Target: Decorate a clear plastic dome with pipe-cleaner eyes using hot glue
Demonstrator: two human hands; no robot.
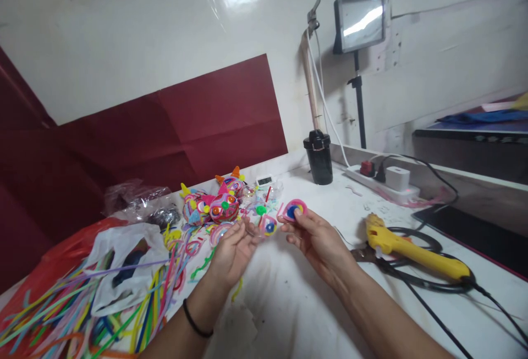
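Observation:
My left hand (pixel 238 246) pinches a small coiled pipe-cleaner piece (pixel 269 227) with a blue centre and pink and yellow around it. Between the fingertips of my right hand (pixel 315 238) is another coiled pipe-cleaner piece (pixel 294 210), pink outside and blue in the middle. The two pieces are held near each other, a little apart, above the white table (pixel 284 304). Just beyond my left hand lie several colourful figures (pixel 225 205) covered in coiled pipe cleaners, with loose coils among them.
Loose pipe cleaners (pixel 152 309) spread at the left beside a white plastic bag (pixel 127 271) and a red bag (pixel 53 276). On the right lie a yellow glue gun (pixel 421 252) with its cable, a power strip (pixel 383 186) and a black cup (pixel 319 158). A lamp (pixel 359 22) stands behind.

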